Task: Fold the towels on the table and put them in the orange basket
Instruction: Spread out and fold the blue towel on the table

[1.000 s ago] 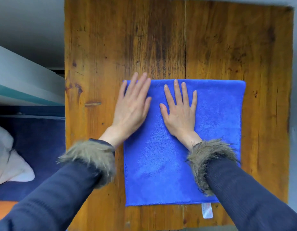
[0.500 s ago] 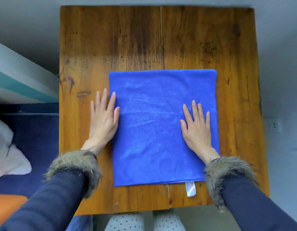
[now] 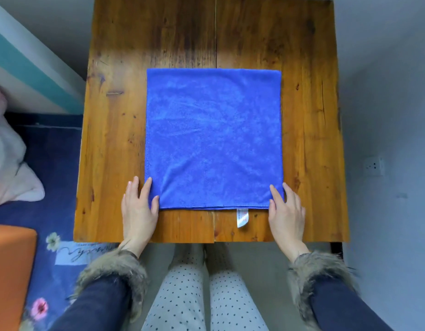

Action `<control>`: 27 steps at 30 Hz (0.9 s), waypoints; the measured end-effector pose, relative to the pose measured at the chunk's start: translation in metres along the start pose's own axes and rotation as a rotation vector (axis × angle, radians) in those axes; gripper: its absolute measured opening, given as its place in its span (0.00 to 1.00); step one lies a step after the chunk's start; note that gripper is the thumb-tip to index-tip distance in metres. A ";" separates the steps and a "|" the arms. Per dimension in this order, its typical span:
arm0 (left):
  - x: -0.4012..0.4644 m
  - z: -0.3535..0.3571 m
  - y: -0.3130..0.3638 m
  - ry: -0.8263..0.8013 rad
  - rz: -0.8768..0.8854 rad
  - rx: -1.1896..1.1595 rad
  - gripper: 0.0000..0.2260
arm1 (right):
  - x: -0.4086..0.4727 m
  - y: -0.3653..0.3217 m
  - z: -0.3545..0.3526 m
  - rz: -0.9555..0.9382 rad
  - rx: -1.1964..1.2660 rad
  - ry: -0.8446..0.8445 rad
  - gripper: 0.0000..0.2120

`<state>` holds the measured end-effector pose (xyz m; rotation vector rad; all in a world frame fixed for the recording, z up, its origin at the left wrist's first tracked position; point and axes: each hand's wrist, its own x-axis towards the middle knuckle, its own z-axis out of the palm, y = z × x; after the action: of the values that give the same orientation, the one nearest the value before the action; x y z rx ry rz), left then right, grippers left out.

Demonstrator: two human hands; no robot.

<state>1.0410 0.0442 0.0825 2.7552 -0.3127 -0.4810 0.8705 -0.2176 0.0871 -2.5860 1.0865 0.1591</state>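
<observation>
Both hands slid down to blue towel (image 3: 214,139) near corners, left hand (image 3: 138,211), right hand (image 3: 286,212) flat, white label (image 3: 242,217) unreadable

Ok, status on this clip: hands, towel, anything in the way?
Left hand and right hand open, flat at the blue towel's near corners. Towel flat on the table. Nothing in the way.

Worn wooden table (image 3: 116,139), blue towel (image 3: 214,139) spread flat on it, white label (image 3: 242,217) at towel's near edge, both hands resting at towel's near corners
</observation>
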 end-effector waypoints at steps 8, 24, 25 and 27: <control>0.008 0.000 0.002 -0.026 -0.574 -0.172 0.17 | 0.024 0.001 -0.002 0.644 0.427 -0.093 0.13; -0.004 -0.048 0.009 -0.048 -0.685 -0.922 0.13 | 0.020 0.009 -0.047 0.949 0.915 -0.240 0.07; -0.003 -0.055 0.012 -0.040 -0.652 -0.933 0.13 | 0.020 0.007 -0.053 0.905 0.921 -0.216 0.05; 0.001 -0.069 0.022 -0.031 -0.551 -0.903 0.10 | 0.022 -0.001 -0.070 0.784 0.948 -0.148 0.06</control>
<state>1.0630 0.0432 0.1510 1.9013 0.5519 -0.6019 0.8851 -0.2555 0.1479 -1.2384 1.5600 -0.0012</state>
